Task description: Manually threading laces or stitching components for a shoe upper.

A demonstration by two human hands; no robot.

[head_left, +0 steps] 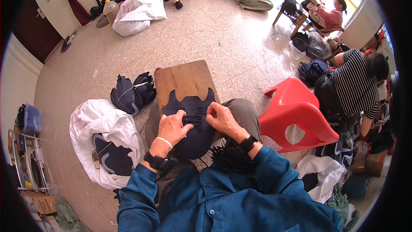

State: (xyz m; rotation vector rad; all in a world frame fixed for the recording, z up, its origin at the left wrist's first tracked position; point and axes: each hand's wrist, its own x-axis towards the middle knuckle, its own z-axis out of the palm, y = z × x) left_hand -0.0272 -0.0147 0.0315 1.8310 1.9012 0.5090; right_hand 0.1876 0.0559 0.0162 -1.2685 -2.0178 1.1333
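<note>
While resting left hand point(171, 129) on the dark fabric point(196, 141) in the head view, got thumb and forefinger slightly apart beside the black laces point(194, 121). Pinching narrow with right hand point(222, 118) at the fabric's right side; can't tell if gripping anything. Got the fabric lying partly on a wooden top point(184, 76), right under the fingers. Also seeing navy bundles point(125, 96) and a white sack point(82, 123) to their left, plus a red chair point(307, 120) to their right.

L hand point(172, 125) back up, thumb apart fr index — R hand point(222, 117) curled, thumb nr index.
</note>
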